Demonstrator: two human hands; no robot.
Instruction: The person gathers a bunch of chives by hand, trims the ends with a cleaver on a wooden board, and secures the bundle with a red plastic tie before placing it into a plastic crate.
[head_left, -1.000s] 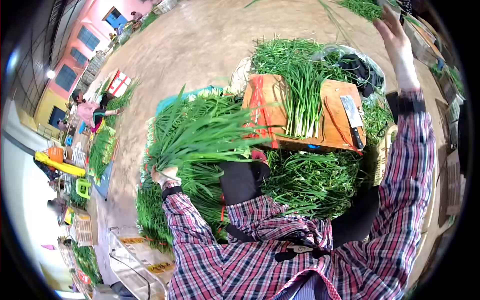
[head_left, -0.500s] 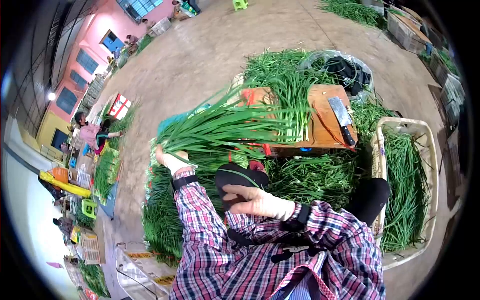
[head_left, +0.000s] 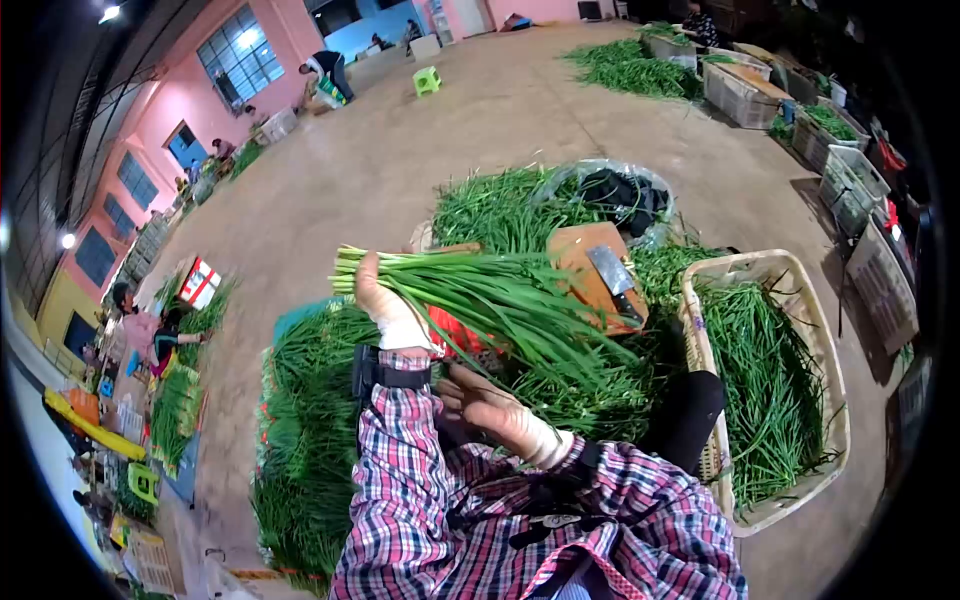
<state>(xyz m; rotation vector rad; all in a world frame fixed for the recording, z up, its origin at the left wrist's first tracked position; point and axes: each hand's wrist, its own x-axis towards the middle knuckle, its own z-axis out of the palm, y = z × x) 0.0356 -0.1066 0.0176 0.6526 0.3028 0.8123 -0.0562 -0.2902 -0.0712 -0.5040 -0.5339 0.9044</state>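
Note:
My left hand is closed around a bunch of green chives, its pale stem ends beyond the thumb on the left and its leaves fanning right. The leaves cover part of a wooden cutting board. On that board lies a cleaver with a dark handle. Below the bunch, over my lap, my right hand is open, its fingers apart and pointing left. Something red shows beneath the bunch, next to my left wrist.
A cream plastic crate of chives stands at my right. Stacked chives lie at my left, with loose ones behind the board. Beside these is a clear bag with dark cloth. A person sits further left.
The chive bunch in my left hand has turned, and its pale stem ends now show at the left. My right hand stays low near my lap. The view has tilted up.

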